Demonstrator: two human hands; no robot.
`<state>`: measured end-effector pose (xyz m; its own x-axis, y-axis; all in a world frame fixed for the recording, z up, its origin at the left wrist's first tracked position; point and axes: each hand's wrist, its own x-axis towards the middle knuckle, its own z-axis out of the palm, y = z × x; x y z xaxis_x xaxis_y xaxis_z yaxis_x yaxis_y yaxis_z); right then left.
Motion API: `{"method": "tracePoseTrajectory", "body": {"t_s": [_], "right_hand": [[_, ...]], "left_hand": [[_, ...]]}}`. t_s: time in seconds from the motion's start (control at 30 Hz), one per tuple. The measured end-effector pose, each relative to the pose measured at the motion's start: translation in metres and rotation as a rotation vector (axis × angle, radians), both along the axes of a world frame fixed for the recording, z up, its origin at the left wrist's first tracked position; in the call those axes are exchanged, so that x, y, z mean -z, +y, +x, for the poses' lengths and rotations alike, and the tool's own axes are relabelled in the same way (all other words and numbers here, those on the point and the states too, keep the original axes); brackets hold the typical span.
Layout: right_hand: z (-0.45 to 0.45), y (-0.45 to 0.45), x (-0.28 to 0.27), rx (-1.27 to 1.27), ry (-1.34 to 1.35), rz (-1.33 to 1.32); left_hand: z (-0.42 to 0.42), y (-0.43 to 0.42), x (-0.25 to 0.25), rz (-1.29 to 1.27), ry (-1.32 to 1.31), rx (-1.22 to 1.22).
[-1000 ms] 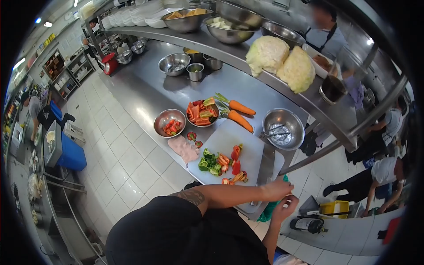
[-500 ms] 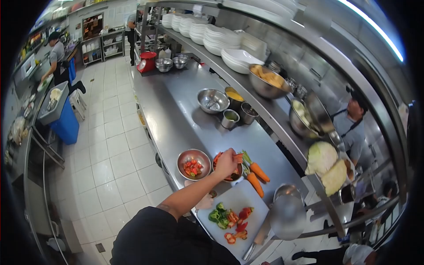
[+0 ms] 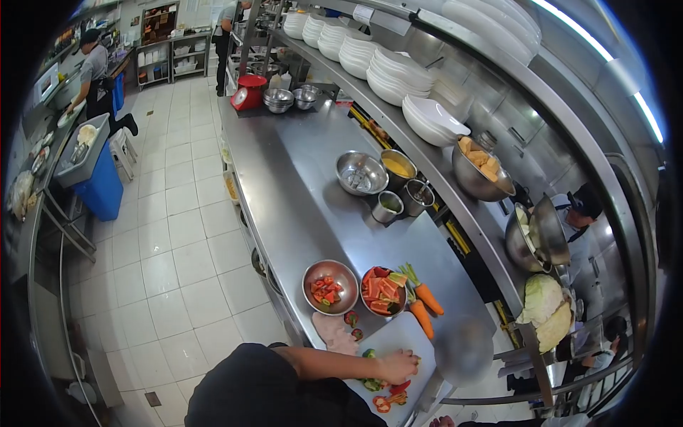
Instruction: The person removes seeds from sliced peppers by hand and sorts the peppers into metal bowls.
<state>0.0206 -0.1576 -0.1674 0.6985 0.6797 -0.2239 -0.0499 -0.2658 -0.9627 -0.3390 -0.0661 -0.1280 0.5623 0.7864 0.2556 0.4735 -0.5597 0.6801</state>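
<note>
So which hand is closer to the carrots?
Left. The left hand is over the cutting board, just this side of the carrots; the right hand is farther off, at the picture's bottom edge.

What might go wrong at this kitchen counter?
The left hand reaches over the cut peppers, so the forearm might nudge pieces off the cutting board. Above, the cabbage sits near the edge of the shelf; a bump could send it tumbling.

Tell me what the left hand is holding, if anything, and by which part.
It cannot be told: the left hand is over the cutting board beside cut peppers, its palm hidden from view.
</note>
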Motion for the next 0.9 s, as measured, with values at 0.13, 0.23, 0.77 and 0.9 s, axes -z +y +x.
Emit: {"method": "tracePoseTrajectory", "body": {"t_s": [0.13,0.23,0.77,0.9], "right_hand": [[-0.019,-0.005,-0.015,0.055,-0.005,0.068],[0.001,-0.009,0.009,-0.002,0.004,0.136],[-0.021,-0.076,-0.019,-0.033,-0.010,0.059],[-0.045,-0.056,-0.045,-0.251,-0.082,0.329]], "left_hand": [[0.021,-0.003,0.020,0.222,0.240,0.072],[0.026,0.004,0.005,0.194,0.152,-0.073],[0.006,0.027,-0.043,-0.550,-0.364,-0.008],[0.074,-0.004,-0.068,-0.598,-0.499,0.062]]}}
